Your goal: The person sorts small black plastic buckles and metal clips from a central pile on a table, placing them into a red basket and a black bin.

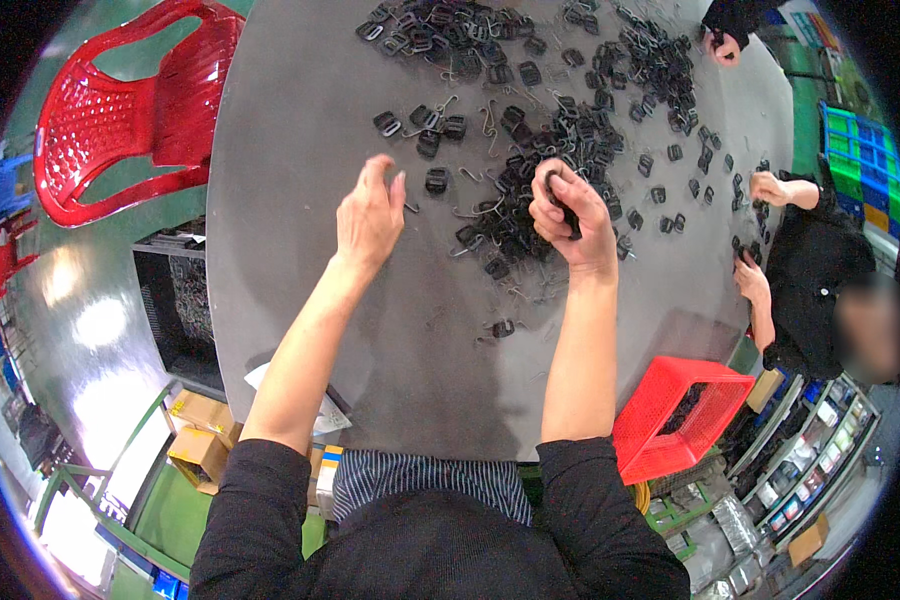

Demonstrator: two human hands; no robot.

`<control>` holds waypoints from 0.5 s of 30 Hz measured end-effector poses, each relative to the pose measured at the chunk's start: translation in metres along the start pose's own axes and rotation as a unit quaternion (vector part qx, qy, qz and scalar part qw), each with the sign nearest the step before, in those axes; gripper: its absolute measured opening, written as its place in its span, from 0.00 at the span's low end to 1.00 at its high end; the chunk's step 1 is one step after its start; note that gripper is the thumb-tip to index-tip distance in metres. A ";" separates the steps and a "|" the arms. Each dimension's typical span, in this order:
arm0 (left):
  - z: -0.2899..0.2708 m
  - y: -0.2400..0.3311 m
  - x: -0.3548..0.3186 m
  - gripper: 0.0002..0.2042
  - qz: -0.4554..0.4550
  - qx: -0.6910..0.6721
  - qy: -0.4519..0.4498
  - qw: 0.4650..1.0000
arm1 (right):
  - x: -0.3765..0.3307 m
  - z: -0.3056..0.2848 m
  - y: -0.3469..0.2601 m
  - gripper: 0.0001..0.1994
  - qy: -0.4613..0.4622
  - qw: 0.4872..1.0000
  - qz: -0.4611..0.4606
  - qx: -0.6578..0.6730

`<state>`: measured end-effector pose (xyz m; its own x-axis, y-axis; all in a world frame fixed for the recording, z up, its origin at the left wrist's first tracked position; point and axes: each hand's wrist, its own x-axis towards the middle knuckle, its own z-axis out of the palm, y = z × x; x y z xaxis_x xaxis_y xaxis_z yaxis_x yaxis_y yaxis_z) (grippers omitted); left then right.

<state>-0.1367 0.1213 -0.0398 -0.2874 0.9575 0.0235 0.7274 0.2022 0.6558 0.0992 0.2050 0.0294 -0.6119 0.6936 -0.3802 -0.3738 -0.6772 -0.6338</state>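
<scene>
My right hand (580, 215) is closed around a black plastic buckle (564, 205), and the fingers cover part of it. It is above the near edge of a heap of black buckles (530, 175). My left hand (368, 215) is over bare tabletop left of the heap, fingers slightly bent, thumb and forefinger apart, with nothing visible between them. Nearest to it are a lone black buckle (436, 180) and a small cluster of buckles (428, 143). Thin bent metal wire hooks (489, 128) lie among the buckles. One buckle (502, 328) lies by itself nearer to me.
The grey round-edged table (290, 200) carries more buckle piles (440, 35) at the far side. A co-worker (810, 260) handles buckles at the right, and another person's hand (723, 48) is at the far right. A red basket (670, 375) stands near right; a red chair (120, 120) is left.
</scene>
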 end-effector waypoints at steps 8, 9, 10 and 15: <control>0.013 0.001 0.072 0.16 -0.055 0.088 -0.033 0.994 | 0.095 -0.011 -0.008 0.15 0.349 0.590 -0.016 -0.728; 0.013 -0.001 0.069 0.14 -0.016 0.072 -0.036 0.997 | 0.102 -0.008 -0.007 0.16 0.350 0.562 0.030 -0.749; 0.013 -0.003 0.063 0.13 0.023 0.056 -0.038 0.997 | 0.105 -0.005 -0.005 0.16 0.337 0.565 0.039 -0.752; -0.020 0.003 0.042 0.10 -0.183 -0.471 -0.243 0.828 | 0.096 -0.018 -0.012 0.16 0.275 0.658 0.022 -0.701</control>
<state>-0.1593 0.1576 -0.0221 0.0693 0.8838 -0.4628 -0.2269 0.4657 0.8554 0.0576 0.2840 -0.0118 -0.1116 0.9258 -0.3612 0.8820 -0.0752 -0.4652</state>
